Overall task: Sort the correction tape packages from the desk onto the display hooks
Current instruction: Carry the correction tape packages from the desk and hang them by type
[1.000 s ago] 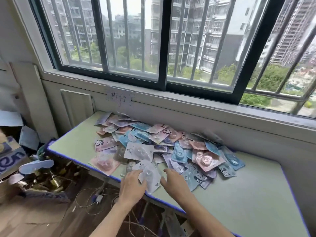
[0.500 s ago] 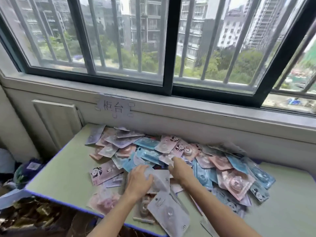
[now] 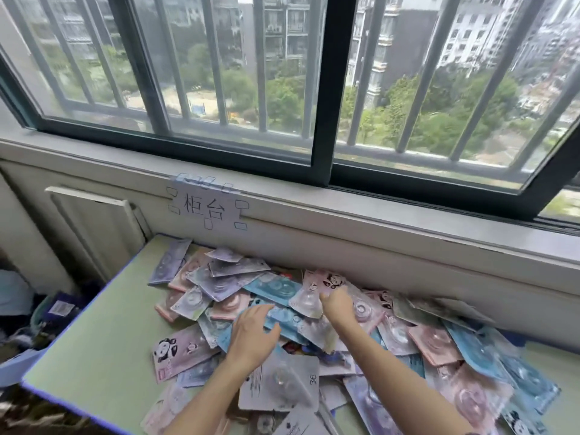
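While left hand (image 3: 254, 335) shifted onto blue package (image 3: 282, 318) | right hand (image 3: 337, 306) now pinches pink package (image 3: 317, 290)

Single view, head-worn, wide-angle. Looks forward and down from above the near edge of the green desk (image 3: 94, 350), facing the barred window (image 3: 323, 89) and the sill below it. Close range: both forearms enter from the bottom edge, left hand (image 3: 254, 334) and right hand (image 3: 340, 306) near frame centre over the heap of correction tape packages (image 3: 439, 340). Straight lines bow toward the frame edges. Desk's left corner is in frame; its right end runs out of frame. No second view to overlap with.
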Available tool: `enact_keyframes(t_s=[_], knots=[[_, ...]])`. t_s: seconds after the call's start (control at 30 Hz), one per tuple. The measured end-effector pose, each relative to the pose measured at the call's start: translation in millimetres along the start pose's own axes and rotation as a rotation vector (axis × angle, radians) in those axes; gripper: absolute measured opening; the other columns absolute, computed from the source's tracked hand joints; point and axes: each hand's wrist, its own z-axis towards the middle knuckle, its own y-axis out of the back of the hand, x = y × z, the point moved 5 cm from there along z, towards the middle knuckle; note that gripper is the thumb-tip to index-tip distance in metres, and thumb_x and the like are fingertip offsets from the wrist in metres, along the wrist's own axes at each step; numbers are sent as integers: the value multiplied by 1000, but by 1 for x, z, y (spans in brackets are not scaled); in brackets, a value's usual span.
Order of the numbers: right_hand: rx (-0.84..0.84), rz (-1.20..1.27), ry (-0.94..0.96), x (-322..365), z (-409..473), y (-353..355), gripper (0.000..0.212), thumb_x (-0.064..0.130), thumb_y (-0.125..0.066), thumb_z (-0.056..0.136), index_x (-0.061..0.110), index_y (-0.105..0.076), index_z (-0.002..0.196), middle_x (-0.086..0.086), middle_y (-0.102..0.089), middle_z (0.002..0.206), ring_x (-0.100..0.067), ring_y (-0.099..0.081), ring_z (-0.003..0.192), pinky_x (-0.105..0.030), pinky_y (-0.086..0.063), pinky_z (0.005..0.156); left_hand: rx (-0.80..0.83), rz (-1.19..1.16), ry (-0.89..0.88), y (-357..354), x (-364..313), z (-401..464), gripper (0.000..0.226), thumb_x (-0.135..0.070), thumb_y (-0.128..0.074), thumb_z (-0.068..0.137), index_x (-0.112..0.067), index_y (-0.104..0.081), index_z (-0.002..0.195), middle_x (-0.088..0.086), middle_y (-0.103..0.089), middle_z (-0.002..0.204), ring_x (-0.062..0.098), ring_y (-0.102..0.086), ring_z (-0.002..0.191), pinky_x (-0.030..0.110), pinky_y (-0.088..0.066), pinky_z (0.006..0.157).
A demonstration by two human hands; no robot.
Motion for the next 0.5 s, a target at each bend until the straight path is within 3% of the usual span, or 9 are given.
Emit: enact_keyframes(t_s=[0.07, 0.13, 0.17, 0.23, 0.27, 0.33, 0.43, 0.5], knots=[[17, 20, -70, -4, 17, -3, 46, 22, -52, 96, -11, -43, 128, -27, -58, 121, -38, -56, 113, -35, -44, 86, -26, -9, 18, 3, 0, 9, 46, -30, -53, 96, -22, -48, 141, -2, -48, 144, 16, -39, 137, 28, -25, 111], [36, 33, -131, -8, 29, -4, 45, 15, -52, 94, -12, -42, 128, -23, -60, 109, -33, -58, 100, -33, -43, 77, -31, -15, 39, 5, 0, 15, 44, -29, -53, 96, -21, -50, 140, -1, -50, 141, 17, -41, 134, 29, -28, 110], [33, 38, -144, -10, 35, -5, 38, 11, -52, 92, -12, -46, 122, -19, -57, 99, -30, -55, 90, -33, -43, 73, -26, -19, 49, 5, 0, 17, 44, -29, -53, 96, -20, -50, 140, 0, -50, 141, 17, -41, 134, 30, -29, 111], [35, 56, -158, -11, 41, -4, 7, 4, -51, 89, -3, -49, 87, -14, -49, 84, -26, -48, 80, -30, -39, 63, -10, -30, 60, 4, 1, 22, 45, -29, -53, 96, -20, -49, 140, 0, -49, 142, 17, -41, 135, 32, -29, 112], [25, 102, -170, -12, 42, -3, 19, 0, -50, 87, 5, -42, 71, -12, -46, 75, -25, -47, 77, -28, -36, 57, -3, -32, 60, 4, 1, 23, 46, -29, -53, 96, -19, -49, 140, 0, -49, 143, 17, -40, 135, 32, -29, 112], [8, 193, -170, -12, 45, -1, 33, -5, -51, 83, 12, -33, 60, -7, -39, 62, -23, -45, 70, -26, -29, 49, -6, -49, 57, 6, 1, 26, 46, -29, -52, 96, -19, -48, 141, 0, -48, 144, 17, -40, 135, 32, -29, 112], [12, 433, -151, -12, 32, 2, 28, -5, -50, 78, 12, -37, 59, -5, -36, 59, -19, -37, 60, -32, -27, 55, -18, -115, 43, 11, -2, 32, 44, -29, -52, 98, -20, -48, 141, -1, -48, 144, 17, -41, 134, 30, -29, 110], [18, 540, -112, -8, 14, 9, 23, -3, -52, 82, 10, -50, 63, -7, -45, 61, -20, -42, 62, -34, -33, 57, -5, -175, 26, 15, -3, 38, 43, -31, -52, 99, -21, -49, 140, -1, -48, 145, 16, -41, 135, 30, -30, 110]])
